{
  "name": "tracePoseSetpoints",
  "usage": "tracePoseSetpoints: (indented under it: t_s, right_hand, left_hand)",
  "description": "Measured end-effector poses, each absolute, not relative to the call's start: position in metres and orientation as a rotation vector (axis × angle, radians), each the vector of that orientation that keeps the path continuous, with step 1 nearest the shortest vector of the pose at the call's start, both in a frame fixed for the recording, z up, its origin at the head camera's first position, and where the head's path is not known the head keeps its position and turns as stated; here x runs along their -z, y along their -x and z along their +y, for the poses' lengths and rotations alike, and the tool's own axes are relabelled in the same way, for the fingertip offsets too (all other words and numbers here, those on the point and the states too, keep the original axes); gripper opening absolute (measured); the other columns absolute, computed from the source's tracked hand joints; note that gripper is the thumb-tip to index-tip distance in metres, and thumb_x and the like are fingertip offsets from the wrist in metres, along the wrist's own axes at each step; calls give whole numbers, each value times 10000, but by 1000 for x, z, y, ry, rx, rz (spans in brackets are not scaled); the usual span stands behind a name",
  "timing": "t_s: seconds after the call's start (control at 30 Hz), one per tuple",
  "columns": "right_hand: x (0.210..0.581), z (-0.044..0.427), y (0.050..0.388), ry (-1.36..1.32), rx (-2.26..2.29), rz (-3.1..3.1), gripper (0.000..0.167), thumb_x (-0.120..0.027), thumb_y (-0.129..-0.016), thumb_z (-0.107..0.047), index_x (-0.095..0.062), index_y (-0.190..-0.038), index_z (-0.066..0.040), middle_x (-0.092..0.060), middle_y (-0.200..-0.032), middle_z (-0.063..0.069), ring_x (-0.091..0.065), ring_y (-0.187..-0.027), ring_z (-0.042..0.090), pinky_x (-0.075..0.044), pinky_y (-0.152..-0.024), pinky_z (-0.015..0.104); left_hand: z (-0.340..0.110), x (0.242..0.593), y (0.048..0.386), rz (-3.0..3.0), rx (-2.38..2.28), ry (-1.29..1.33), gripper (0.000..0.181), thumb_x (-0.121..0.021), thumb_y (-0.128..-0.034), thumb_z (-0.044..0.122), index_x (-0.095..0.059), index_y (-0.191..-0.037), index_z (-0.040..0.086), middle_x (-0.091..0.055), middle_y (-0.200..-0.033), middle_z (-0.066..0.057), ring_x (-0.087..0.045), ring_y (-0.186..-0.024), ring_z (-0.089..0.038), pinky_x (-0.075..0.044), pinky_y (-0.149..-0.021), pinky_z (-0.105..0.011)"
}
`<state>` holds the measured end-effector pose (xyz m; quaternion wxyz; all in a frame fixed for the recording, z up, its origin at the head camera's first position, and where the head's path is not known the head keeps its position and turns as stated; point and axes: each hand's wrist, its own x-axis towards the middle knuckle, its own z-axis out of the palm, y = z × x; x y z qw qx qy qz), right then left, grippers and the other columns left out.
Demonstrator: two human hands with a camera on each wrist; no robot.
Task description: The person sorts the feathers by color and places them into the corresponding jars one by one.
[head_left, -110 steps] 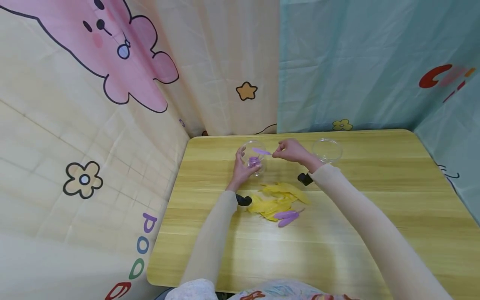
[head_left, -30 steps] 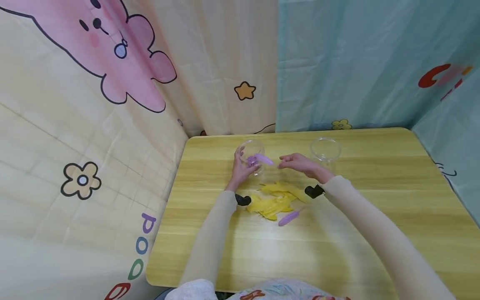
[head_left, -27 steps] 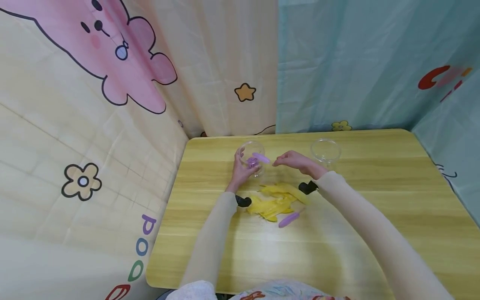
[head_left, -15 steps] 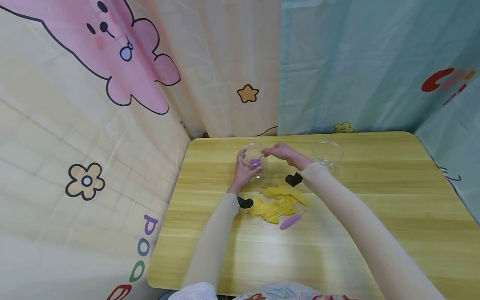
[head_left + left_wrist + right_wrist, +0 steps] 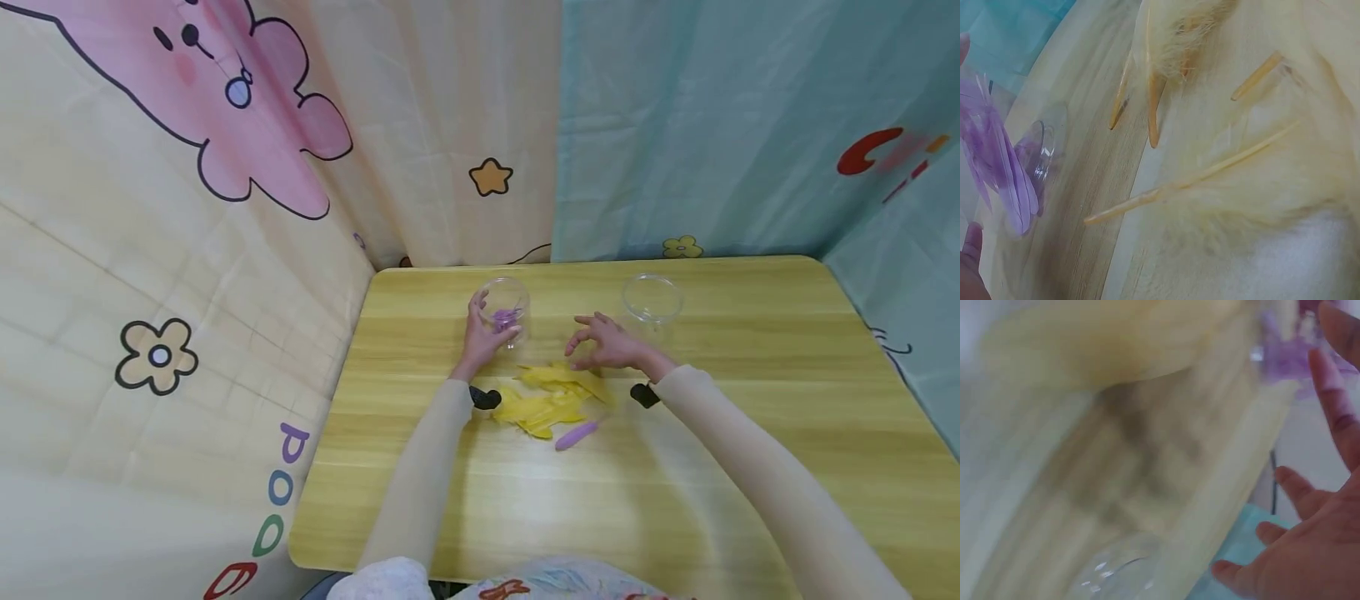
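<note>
"What lies nearest you?"
"One purple feather [image 5: 576,436], then yellow feathers [image 5: 540,410], blurred in the right wrist view."
"And your hands?"
"Your right hand [image 5: 611,345] hangs by their far edge, fingers spread, empty. Your left hand [image 5: 480,340], mostly cropped in its wrist view, curls round a clear cup [image 5: 504,281] of purple feathers [image 5: 506,318]. Another clear cup [image 5: 652,320] stands beyond."

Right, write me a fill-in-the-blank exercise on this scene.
The left hand grips a clear round container holding ____ feathers.
The pale wooden table bears a feather pile coloured ____.
The right hand holds ____.
In the head view, a second clear round container sits to the first one's ____.
Words: purple; yellow; nothing; right
</note>
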<state>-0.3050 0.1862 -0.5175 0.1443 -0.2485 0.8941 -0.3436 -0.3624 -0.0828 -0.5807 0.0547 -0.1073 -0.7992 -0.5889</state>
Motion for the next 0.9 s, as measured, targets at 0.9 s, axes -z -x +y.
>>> tracePoseSetpoints:
  t_s: [0.9]
  right_hand:
    - [587,219,238,988,885,2698,200,-805,-731,-159,-639,-675,-253,-354,-1430,263,-87,-1324,557,1,-982,719]
  left_hand:
    - [-84,579,361,-2465,1803,299,1025,-844,-716,212,-168,-1485,274,-233,-1506,56,-232,-1362,-185,-290,-1065,-448]
